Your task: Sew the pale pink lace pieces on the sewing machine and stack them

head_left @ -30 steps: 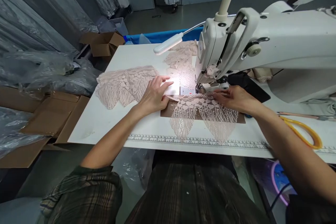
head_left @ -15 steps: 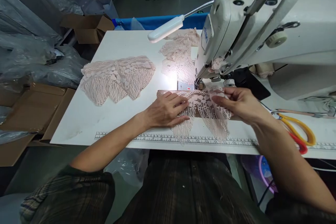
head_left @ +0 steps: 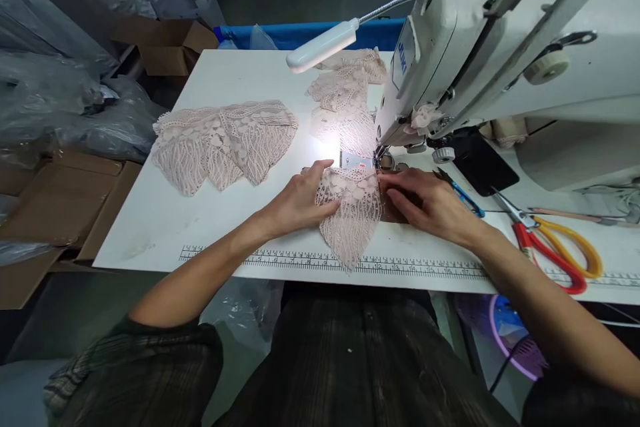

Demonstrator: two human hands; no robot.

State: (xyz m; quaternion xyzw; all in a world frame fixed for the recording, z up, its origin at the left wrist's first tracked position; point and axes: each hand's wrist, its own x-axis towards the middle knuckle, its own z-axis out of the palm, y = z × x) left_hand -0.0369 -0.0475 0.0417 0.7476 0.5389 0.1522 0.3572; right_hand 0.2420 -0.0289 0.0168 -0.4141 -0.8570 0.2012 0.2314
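Observation:
A pale pink lace piece (head_left: 351, 220) lies below the presser foot of the sewing machine (head_left: 425, 47), its pointed end hanging toward the ruler printed along the table edge. My left hand (head_left: 293, 203) grips the lace's left side, thumb over it and index finger stretched along the upper corner; the other fingers are hidden. At the right edge of the lace, just under the needle area, my right hand (head_left: 433, 203) pinches with index finger and thumb. A brown flat piece (head_left: 393, 207) shows beneath that hand. More lace (head_left: 345, 97) lies behind the presser foot.
Another scalloped lace piece (head_left: 225, 143) lies on the left of the table. Scissors (head_left: 555, 243), blue snips (head_left: 465, 195) and a black phone-like slab (head_left: 485, 163) lie right. A lamp (head_left: 323, 47) reaches over the table. Cardboard boxes (head_left: 65, 203) stand left.
The right part of the lace has been brought leftward, so it now shows as one point. My right hand has moved left to the machine's needle area, uncovering the snips.

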